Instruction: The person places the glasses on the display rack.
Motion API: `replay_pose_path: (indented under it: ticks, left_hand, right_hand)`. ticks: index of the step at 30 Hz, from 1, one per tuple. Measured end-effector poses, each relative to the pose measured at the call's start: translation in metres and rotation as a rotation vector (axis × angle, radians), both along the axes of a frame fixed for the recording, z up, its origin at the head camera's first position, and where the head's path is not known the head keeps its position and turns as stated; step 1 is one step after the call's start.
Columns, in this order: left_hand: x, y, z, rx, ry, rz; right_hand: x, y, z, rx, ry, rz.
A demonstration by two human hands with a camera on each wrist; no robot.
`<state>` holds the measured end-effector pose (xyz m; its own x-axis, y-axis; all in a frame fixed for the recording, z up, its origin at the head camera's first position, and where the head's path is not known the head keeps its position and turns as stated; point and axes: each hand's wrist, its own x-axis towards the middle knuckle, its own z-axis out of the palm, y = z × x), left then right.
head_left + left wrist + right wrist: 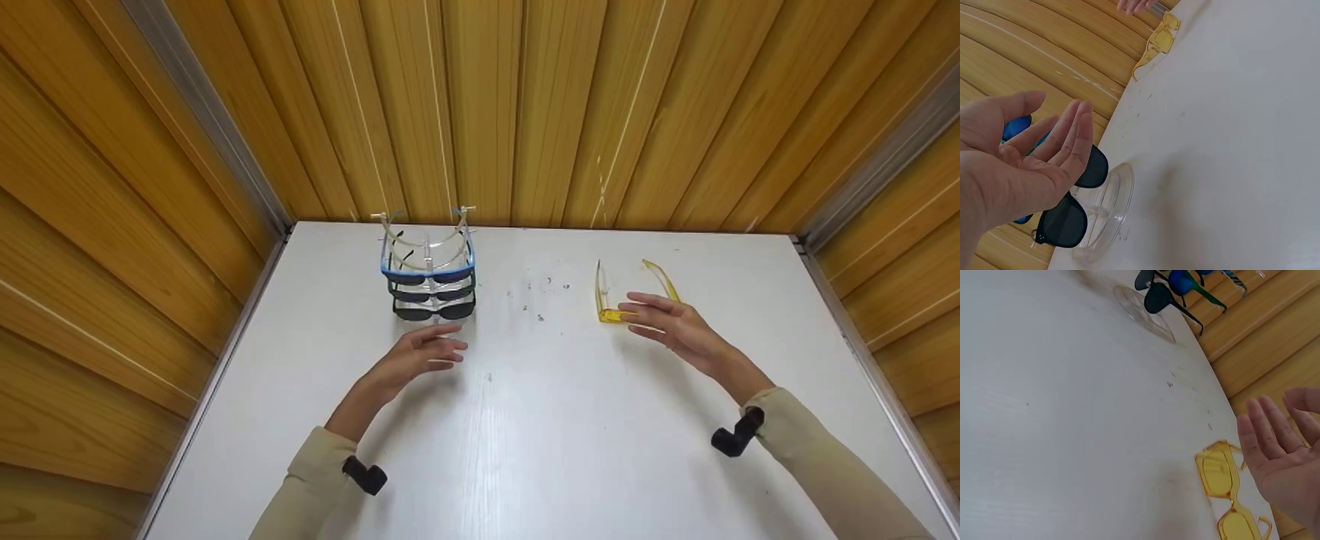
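Yellow glasses [610, 316] with yellow lenses, seen whole-framed in the right wrist view [1219, 472], lie on the table with their temples spread toward the back wall. Just above them hovers my right hand [679, 334], fingers extended and holding nothing. At the left, a clear display stand [429, 255] carries several sunglasses one above another, including a blue-framed pair [427, 276] and a dark pair [435, 310] lowest. My left hand [412, 360] is in front of the stand, fingers loosely extended, with no object in it. The stand's clear base [1120, 208] shows in the left wrist view.
The white table [525, 427] has small dark marks [541, 318] between the stand and the yellow glasses. Wood-patterned panels [480, 112] rise behind and on both sides, with metal strips [217, 112] at the corners.
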<state>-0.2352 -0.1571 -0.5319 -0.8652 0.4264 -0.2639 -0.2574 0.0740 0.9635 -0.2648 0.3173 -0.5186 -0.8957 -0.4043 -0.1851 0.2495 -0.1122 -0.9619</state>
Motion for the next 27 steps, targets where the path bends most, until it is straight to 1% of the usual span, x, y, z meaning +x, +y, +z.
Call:
replay_pose_path:
  ticks: [3,6,9,14,18,21,23,25,27]
  left_hand:
    - [-0.002,0.011,-0.002,0.005,-0.008,-0.023]
    - [-0.005,0.022,-0.005,0.011,-0.007,-0.055]
    - [-0.007,0.032,-0.008,0.02,-0.008,-0.081]
    - [-0.013,0.05,-0.014,0.038,-0.029,-0.106]
    - [-0.016,0.067,-0.019,0.061,-0.045,-0.126]
    - [-0.016,0.079,-0.021,0.086,-0.061,-0.141]
    - [-0.016,0.087,-0.022,0.101,-0.077,-0.141]
    - [-0.017,0.094,-0.024,0.119,-0.077,-0.14]
    - [-0.02,0.103,-0.025,0.141,-0.084,-0.123]
  right_hand:
    - [0.001,0.02,0.0,-0.034,-0.032,-0.023]
    - [0.004,0.038,0.0,-0.052,-0.046,-0.043]
    - [0.008,0.054,-0.001,-0.067,-0.047,-0.057]
    - [0.015,0.078,-0.006,-0.102,-0.049,-0.06]
    - [0.015,0.09,-0.011,-0.134,-0.08,-0.068]
    - [0.014,0.096,-0.015,-0.124,-0.094,-0.049]
    - [0.014,0.099,-0.016,-0.114,-0.096,-0.025]
    - [0.014,0.102,-0.017,-0.107,-0.097,-0.011]
    - [0.014,0.104,-0.017,-0.108,-0.102,-0.007]
